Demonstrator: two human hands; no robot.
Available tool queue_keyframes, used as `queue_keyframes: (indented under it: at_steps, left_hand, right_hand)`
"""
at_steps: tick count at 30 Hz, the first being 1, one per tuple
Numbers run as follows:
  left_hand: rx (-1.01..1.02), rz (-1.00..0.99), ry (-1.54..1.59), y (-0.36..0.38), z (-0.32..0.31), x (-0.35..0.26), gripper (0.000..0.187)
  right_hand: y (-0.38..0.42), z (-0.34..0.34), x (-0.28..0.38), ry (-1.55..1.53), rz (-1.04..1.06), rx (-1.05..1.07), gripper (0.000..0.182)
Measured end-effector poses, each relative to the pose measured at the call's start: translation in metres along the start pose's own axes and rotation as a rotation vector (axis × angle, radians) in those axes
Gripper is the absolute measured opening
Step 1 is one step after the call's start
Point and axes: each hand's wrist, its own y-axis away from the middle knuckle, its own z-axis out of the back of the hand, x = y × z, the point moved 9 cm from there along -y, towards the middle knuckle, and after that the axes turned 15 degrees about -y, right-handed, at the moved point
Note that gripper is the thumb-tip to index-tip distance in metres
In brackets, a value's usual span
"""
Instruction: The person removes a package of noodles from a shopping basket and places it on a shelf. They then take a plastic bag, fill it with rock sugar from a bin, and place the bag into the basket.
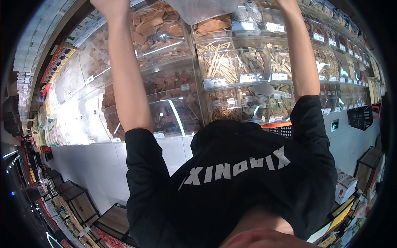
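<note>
Both my arms reach forward over clear bins of dried goods. My left hand (109,5) is cut off by the top edge, with only its base by the wrist showing and the fingers out of sight. Beyond the top edge, my right hand is out of view; the right forearm (304,53) crosses the bins. A translucent plastic container (202,10) hangs into view between my arms, and what supports it is hidden. Below it are bins of reddish-brown bark-like pieces (151,27) and pale thin sticks (217,62). A clear scoop (271,90) rests over the lower bins.
Price labels (214,82) line the bin fronts. Strong glare covers the white bins (78,107) on the left. A black shopping basket (360,117) stands on the right, and another perforated basket (281,131) shows beside my body. Stocked shelves surround the pale floor (95,169).
</note>
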Motion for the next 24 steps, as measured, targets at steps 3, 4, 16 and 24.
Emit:
queue_keyframes:
  at_steps: [3,4,16,24]
  left_hand:
    - [-0.127,-0.164,-0.058,0.023,0.040,-0.071,0.016]
    - [-0.230,-0.246,-0.045,0.040,0.053,-0.096,0.016]
    - [0.742,0.017,-0.293,0.358,-0.002,-0.098,0.022]
    - [1.129,0.295,-0.151,0.467,-0.045,-0.064,0.020]
  right_hand:
    - [0.003,0.004,0.012,-0.245,-0.021,-0.050,0.014]
    - [0.007,0.006,0.011,-0.268,-0.045,-0.052,0.015]
    - [0.201,-0.035,-0.039,0.034,-0.399,0.551,0.025]
    - [0.347,-0.043,-0.072,0.159,-0.639,0.988,0.039]
